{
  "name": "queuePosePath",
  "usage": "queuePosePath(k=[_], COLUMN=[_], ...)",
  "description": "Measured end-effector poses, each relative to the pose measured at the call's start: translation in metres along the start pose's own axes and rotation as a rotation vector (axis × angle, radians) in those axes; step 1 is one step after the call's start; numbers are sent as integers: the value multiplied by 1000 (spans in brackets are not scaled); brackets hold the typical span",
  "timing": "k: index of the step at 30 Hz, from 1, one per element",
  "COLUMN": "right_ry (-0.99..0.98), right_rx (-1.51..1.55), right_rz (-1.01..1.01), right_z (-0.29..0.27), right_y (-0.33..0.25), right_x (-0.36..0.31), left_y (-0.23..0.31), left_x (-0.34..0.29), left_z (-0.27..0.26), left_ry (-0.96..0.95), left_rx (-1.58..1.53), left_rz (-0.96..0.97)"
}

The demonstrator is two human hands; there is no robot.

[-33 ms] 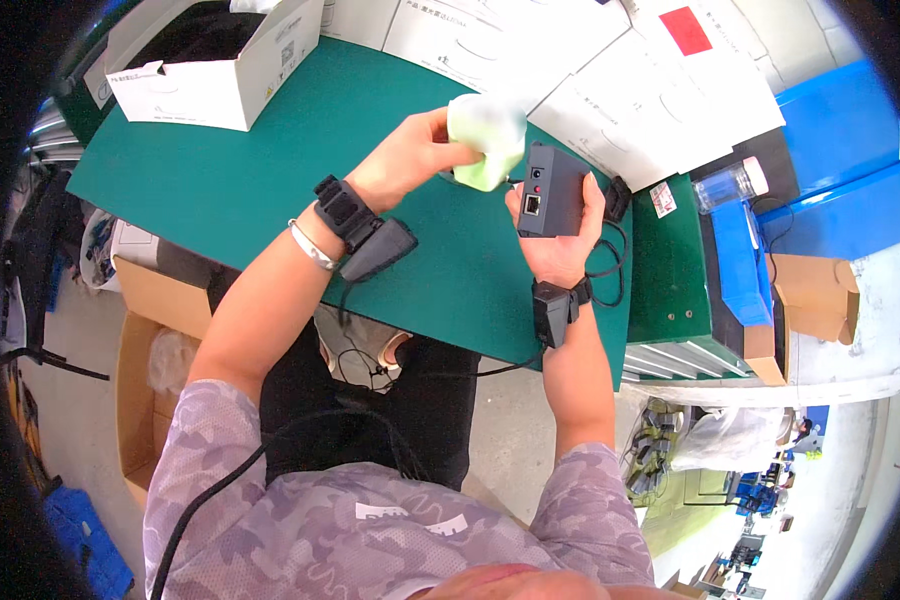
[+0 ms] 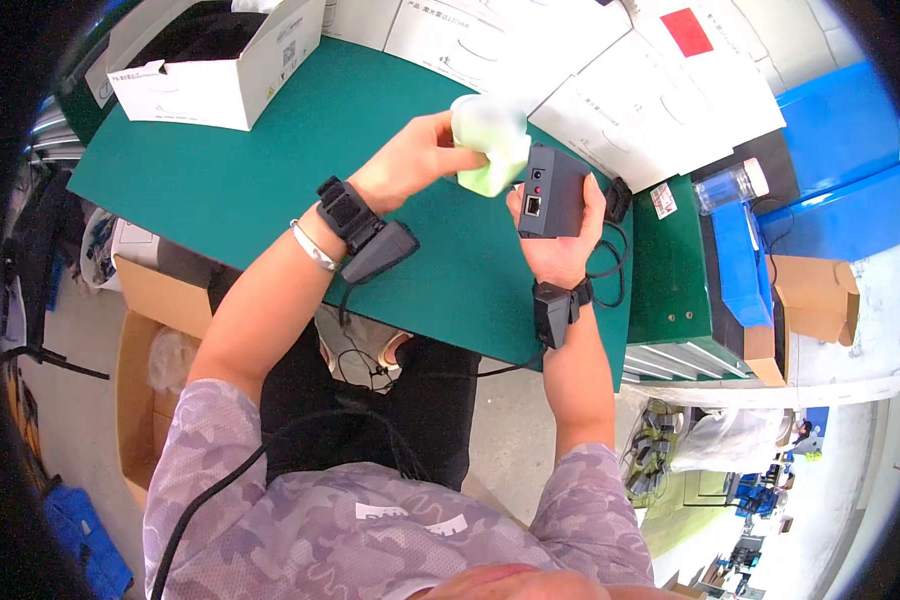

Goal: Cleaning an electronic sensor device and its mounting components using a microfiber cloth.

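Note:
A pale green crumpled cloth (image 2: pixel 489 170) is pinched between the thumb and fingers of my left hand (image 2: pixel 417 160); its upper part looks whitish and blurred. My right hand (image 2: pixel 564 255) grips a small dark grey electronic box (image 2: pixel 562 195), with a thumb and fingers on opposite sides of it. The box's near end shows a round power jack, a red spot and a network port. The cloth is right beside the box's left edge; whether they touch I cannot tell. Both hands are above the green table (image 2: pixel 390 100). Black devices are strapped to both my wrists.
An open white carton (image 2: pixel 190 95) stands at the table's far left. White boxes (image 2: pixel 510 50) line the back edge. Black cable (image 2: pixel 620 265) lies right of my right hand. Further right are a clear jar (image 2: pixel 730 187) and blue bins (image 2: pixel 850 130). A cardboard box (image 2: pixel 155 290) sits at lower left.
My left hand and the cloth have shifted slightly to the right, closer to the box. My right hand stays almost still with the box.

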State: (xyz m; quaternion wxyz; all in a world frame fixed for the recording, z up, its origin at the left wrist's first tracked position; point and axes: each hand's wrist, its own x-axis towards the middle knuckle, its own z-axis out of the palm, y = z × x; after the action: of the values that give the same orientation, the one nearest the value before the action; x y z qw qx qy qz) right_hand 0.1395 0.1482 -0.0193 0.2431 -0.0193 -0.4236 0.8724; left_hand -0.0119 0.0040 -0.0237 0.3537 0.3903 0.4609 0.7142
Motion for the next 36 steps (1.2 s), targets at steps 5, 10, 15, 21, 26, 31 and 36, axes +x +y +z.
queuePosePath(k=[5,10,15,21,26,31,36], right_ry=[62,61,64,92,4,30,44], right_rx=[-26,-57,-82,-74,-118,-186,-176], right_rz=[-6,-29,-54,-21,-58,-73,-47], right_z=[12,18,13,15,19,15,15], right_y=[-2,0,0,0,1,0,1], right_x=[-4,-4,-2,-1,-5,-5,-3], left_y=[4,5,8,18,6,-2,-3], left_x=[-5,-8,-8,-13,-10,-9,-8], left_z=[6,9,10,2,10,12,11], left_ry=[-141,-186,-259,-308,-350,-341,-324], left_rx=[71,48,23,-32,-5,68,93], left_rz=[65,59,63,21,42,16,-7])
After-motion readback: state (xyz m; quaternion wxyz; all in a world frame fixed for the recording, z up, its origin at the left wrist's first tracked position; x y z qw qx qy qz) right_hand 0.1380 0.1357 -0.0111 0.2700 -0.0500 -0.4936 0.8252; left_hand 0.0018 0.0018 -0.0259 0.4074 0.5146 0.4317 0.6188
